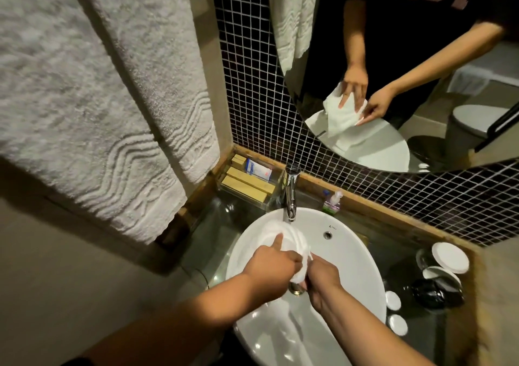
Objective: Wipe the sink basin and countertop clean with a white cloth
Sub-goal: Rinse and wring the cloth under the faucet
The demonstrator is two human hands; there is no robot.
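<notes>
Both hands were over the oval white sink [351,256], holding the white cloth [295,246] between them: the left hand [269,264] had its fingers [278,240] closed on it with one finger poking out straight, and the right hand [323,278] was gripping the bunched lower end. That end hid part of the metal drain [296,288], and the cloth was blurry near the chrome tap [291,194]. The glossy dark bench [213,225] had round white lids [449,257], and a ridged fluffy towel [98,98] got cut off top left.
</notes>
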